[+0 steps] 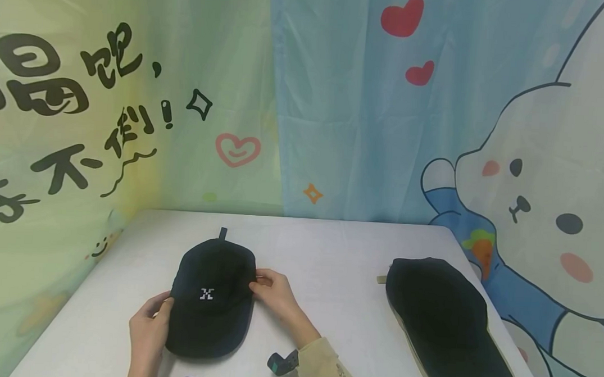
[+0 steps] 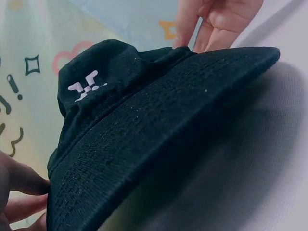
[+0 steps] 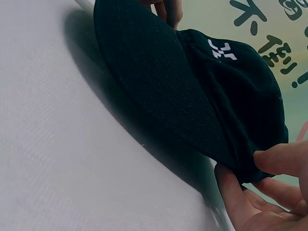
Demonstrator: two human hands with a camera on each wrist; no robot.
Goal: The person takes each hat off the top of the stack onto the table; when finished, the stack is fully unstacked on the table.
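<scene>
A black baseball cap (image 1: 211,297) with a small white emblem on its front is held between both hands, its brim towards the near side of the table. My left hand (image 1: 149,331) pinches its left side near where the brim begins. On the opposite side, my right hand (image 1: 275,293) grips the cap's edge between thumb and fingers. In the left wrist view the brim (image 2: 159,130) arches over the white surface. The right wrist view shows the right thumb outside the crown (image 3: 240,96) and fingers beneath the edge. A dark strap (image 1: 222,233) sticks up behind the crown.
At the right of the white table (image 1: 330,246) lies a black, cap-shaped item (image 1: 438,312) with a beige edge and a small beige tab (image 1: 381,279). A dark wrist device (image 1: 281,363) shows by the right sleeve (image 1: 327,367). Printed curtains (image 1: 326,99) hang behind.
</scene>
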